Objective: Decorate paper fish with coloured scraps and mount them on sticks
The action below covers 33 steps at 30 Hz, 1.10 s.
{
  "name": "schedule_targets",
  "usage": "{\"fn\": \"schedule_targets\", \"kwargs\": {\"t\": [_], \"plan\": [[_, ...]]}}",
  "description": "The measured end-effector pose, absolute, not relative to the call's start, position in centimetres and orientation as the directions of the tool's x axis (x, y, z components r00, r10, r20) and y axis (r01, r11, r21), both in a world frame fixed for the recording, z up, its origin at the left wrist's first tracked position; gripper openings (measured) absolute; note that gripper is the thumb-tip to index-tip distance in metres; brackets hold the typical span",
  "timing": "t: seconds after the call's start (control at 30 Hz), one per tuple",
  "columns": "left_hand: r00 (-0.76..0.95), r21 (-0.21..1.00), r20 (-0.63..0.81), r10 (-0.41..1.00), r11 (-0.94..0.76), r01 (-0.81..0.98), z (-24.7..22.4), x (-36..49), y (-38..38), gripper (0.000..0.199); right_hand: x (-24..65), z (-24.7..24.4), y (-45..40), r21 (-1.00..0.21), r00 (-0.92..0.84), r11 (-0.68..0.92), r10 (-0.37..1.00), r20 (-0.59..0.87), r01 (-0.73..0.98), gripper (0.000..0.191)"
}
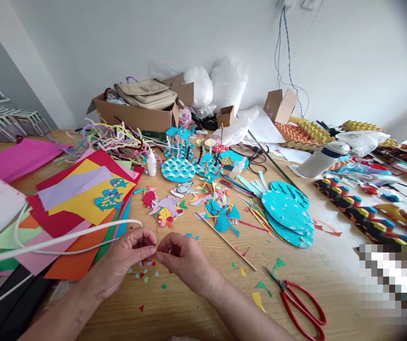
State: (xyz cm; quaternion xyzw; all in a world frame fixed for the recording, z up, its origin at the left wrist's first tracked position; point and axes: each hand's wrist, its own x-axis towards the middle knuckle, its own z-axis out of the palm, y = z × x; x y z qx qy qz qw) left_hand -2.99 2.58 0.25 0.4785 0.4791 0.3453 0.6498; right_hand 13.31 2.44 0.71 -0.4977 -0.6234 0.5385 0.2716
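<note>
My left hand (137,246) and my right hand (178,253) meet near the table's front middle, each with thumb and fingers pinched. Whatever lies between the fingertips is too small to make out. Small paper dots and triangles (146,279) are scattered on the table just below the hands. Beyond them sits a pile of cut paper fish (166,208). Blue and coloured scraps (221,215) lie to the right of the fish, with a thin wooden stick (230,244) slanting towards me. Red-handled scissors (301,303) rest at the front right, blades slightly apart.
Coloured paper sheets (78,189) and a white cable (82,232) lie at the left. Glue bottles (151,163), blue wavy discs (178,169) and pipe cleaners (111,139) stand or lie behind. Blue ovals (284,208) and a white bottle (322,158) are at the right.
</note>
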Motion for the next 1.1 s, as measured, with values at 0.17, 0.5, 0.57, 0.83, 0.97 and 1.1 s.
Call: {"fn": "schedule_targets", "kwargs": {"t": [0.17, 0.5, 0.57, 0.83, 0.97, 1.1], "plan": [[0.302, 0.965, -0.259, 0.917, 0.259, 0.040, 0.4, -2.8, 2.6, 0.016, 13.1, 0.6, 2.4, -0.955, -0.332, -0.093, 0.925, -0.187, 0.281, 0.003], [0.270, 0.943, -0.332, 0.904, 0.316, 0.101, 1.6, -1.9, 2.6, 0.020, 13.3, 0.6, 2.4, -0.936, -0.296, -0.082, 0.936, -0.190, 0.342, 0.008], [0.265, 0.942, -0.334, 0.904, 0.314, 0.118, 1.6, -1.9, 2.6, 0.021, 13.4, 0.6, 2.4, -0.943, -0.293, -0.127, 0.930, -0.221, 0.308, 0.008], [0.293, 0.939, -0.298, 0.909, 0.224, 0.260, 1.2, -1.4, 2.9, 0.019, 13.9, 0.3, 2.5, -0.942, -0.267, -0.104, 0.944, -0.195, 0.320, 0.007], [0.327, 0.930, -0.280, 0.903, 0.170, 0.326, 0.6, -1.0, 3.4, 0.018, 14.3, 0.5, 2.6, -0.923, -0.262, -0.061, 0.950, -0.170, 0.380, 0.008], [0.343, 0.922, -0.282, 0.896, 0.153, 0.356, 0.0, -0.8, 3.8, 0.018, 15.0, 1.0, 2.9, -0.899, -0.255, -0.008, 0.958, -0.133, 0.438, 0.008]]}}
